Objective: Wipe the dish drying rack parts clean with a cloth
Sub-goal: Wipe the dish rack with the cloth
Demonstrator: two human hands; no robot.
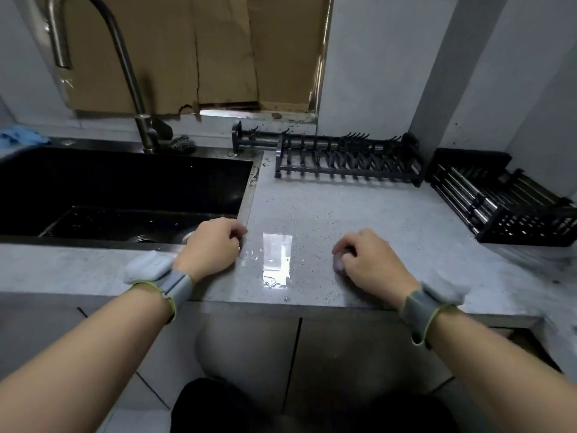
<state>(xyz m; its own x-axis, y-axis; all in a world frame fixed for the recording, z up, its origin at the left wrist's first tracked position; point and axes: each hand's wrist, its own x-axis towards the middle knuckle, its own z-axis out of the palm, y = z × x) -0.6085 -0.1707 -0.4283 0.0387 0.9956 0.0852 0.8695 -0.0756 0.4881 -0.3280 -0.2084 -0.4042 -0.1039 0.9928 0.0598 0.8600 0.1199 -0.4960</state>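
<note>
We stand at a pale grey speckled stone countertop [390,214], wet in places, with a bright patch of pooled water [277,260] reflecting light between our hands. Our left hand [212,245] rests at the counter's corner beside the sink, fingers curled under; we cannot tell whether it grips anything. Our right hand [368,264] rests knuckles-up on the counter with its fingers curled round a small pale wad [338,264], too little of which shows to name it. Both wrists carry grey strapped bands.

To the left lies a deep black rectangular sink [125,189], with a tall curved brushed-metal tap [125,64] rising behind it. The task's pieces sit well apart from our hands: a long black slotted plate rack [346,160] stands at the back of the counter against the wall, and a black basket-shaped rack part with metal rods [505,201] lies at the far right. A blue cloth [22,135] lies crumpled at the far left behind the sink. Brown cardboard [193,51] covers the window opening above; the walls are plain grey.
</note>
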